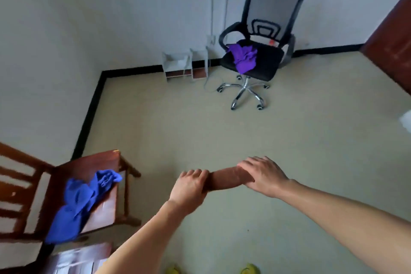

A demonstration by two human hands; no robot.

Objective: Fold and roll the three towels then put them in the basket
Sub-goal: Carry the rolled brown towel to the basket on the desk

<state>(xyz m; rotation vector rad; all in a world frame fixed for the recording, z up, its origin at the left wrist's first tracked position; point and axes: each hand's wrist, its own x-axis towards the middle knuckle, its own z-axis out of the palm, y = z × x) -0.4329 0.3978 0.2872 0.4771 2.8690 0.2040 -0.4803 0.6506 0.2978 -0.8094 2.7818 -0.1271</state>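
Note:
A brown towel, rolled into a tight cylinder, is held in the air over the floor. My left hand grips its left end and my right hand wraps its right end. A blue towel lies crumpled on the seat of a wooden chair at the lower left. Far across the room, a purple towel lies bunched on the seat of a black office chair. No basket is in view.
A small white shelf unit stands against the far wall beside the office chair, with a cable trailing on the floor. A dark wooden door is at the right edge. Beige floor stretches between the chairs. Yellow shoes show at the bottom.

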